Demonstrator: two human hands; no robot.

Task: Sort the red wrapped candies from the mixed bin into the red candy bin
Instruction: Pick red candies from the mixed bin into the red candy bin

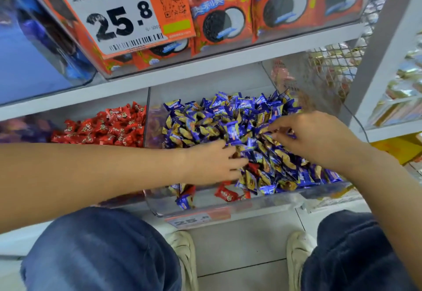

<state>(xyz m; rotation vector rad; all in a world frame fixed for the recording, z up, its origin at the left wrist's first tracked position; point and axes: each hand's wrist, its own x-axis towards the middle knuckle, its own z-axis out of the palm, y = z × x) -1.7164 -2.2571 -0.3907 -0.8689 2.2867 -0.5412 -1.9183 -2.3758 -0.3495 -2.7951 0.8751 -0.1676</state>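
Fingertips of left hand (212,161) (blurred) vanish among blue candies (230,119).

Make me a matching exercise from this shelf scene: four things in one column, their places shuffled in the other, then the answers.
Things:
1. red candy bin
2. stray red candy
3. price tag
4. right hand

Places:
A. upper shelf bin front
B. left of the mixed bin
C. near the mixed bin's front wall
D. over the blue candies, fingertips among them

Pairs: 1-B, 2-C, 3-A, 4-D
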